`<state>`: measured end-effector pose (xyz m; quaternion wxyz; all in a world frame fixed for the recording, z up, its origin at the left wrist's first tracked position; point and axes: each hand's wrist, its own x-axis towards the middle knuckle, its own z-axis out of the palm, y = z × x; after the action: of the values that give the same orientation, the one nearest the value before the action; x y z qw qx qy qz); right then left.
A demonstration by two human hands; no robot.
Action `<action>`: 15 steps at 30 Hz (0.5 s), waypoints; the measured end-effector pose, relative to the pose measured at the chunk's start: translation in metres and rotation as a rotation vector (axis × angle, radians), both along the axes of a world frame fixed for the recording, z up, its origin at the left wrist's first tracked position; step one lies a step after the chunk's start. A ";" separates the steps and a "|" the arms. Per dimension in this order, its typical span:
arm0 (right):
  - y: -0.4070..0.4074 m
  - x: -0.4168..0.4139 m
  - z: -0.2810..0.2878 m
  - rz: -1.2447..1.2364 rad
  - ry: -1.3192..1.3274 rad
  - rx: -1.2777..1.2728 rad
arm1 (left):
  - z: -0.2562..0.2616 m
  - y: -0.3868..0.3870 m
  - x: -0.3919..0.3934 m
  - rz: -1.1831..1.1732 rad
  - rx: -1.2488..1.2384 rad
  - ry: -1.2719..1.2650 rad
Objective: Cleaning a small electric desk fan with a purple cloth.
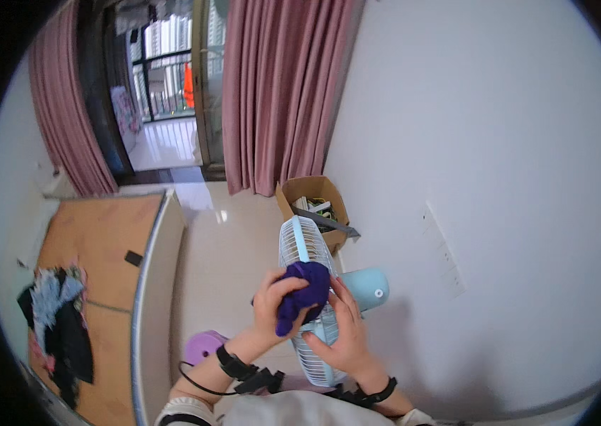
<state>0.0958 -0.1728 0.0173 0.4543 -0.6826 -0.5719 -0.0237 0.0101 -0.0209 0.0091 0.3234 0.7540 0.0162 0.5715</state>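
Observation:
Directly before me stands an electric fan with a white wire cage (317,367), seen from above, and a light-blue motor housing (367,287) on its right side. My left hand (274,306) grips a bunched dark-purple cloth (306,293) on top of the cage. My right hand (347,330) rests at the cage's right side with its fingers spread, beside the cloth and near the motor housing. Part of the cage is hidden under the cloth and hands. Black straps are on both my wrists.
An open cardboard box (340,199) of assorted items stands behind the fan, by the white wall (492,160). A purple plastic stool (203,346) is on the floor at left. Further left, a bed base (114,223) bears heaped clothes (61,314) and a dark phone-like object (133,258). Pink curtains (279,96) hang ahead.

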 end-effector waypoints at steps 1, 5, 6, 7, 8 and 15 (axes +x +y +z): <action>0.002 0.000 0.000 -0.012 -0.003 0.011 | 0.004 0.003 -0.001 -0.008 -0.048 0.055; 0.001 0.007 0.005 -0.007 0.001 0.037 | 0.005 0.022 0.013 -0.006 -0.199 0.088; 0.001 0.007 0.008 -0.003 -0.003 0.031 | 0.002 0.030 0.017 0.027 -0.219 0.081; 0.002 0.007 0.009 0.013 -0.015 0.023 | -0.002 0.036 0.021 0.058 -0.238 0.076; 0.002 0.007 0.008 0.009 -0.008 0.031 | -0.005 0.040 0.023 0.060 -0.270 0.065; -0.004 0.017 0.003 0.006 0.001 0.025 | 0.028 0.032 0.014 0.061 -0.160 0.071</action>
<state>0.1126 -0.1770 0.0199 0.4631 -0.6752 -0.5734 -0.0291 0.0242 0.0113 0.0376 0.3643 0.7447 0.0963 0.5509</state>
